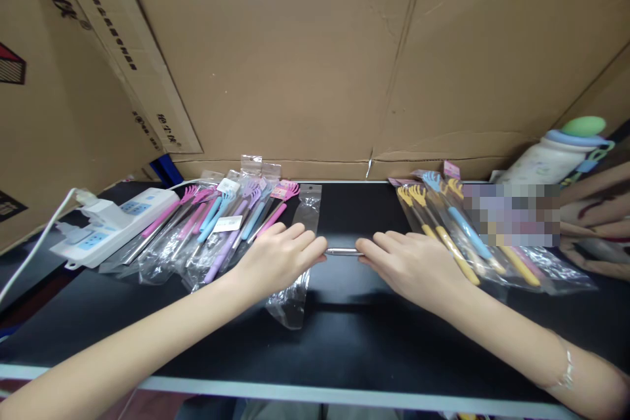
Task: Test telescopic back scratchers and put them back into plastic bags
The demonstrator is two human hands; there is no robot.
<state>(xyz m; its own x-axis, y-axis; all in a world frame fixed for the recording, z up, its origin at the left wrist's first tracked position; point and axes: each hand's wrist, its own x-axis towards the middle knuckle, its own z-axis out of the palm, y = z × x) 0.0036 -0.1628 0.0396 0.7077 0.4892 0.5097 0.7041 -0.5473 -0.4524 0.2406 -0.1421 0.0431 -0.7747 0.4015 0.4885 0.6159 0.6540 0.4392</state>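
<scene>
A slim silver metal rod [343, 251] spans the gap between my two hands, level above the black table [354, 341]. My left hand [285, 254] is closed around its left end. Fingers of my right hand [406, 262] wrap its right end. Both ends are hidden in the fists; the rod resembles the shafts of the back scratchers nearby. Beneath my left hand lies a clear plastic sleeve [290, 305]. Left of that hand are bagged pink, blue and purple back scratchers [224, 236]. Right of my right hand lie bagged yellow and blue back scratchers [467, 230].
A white power strip [118, 226] with plugs and a cable stands at the left. Cardboard walls [305, 65] rise behind and beside the table. At the right, a pale bottle [541, 157] with a green top leans beside another person's hand [600, 210]. The table's front edge [295, 390] is pale.
</scene>
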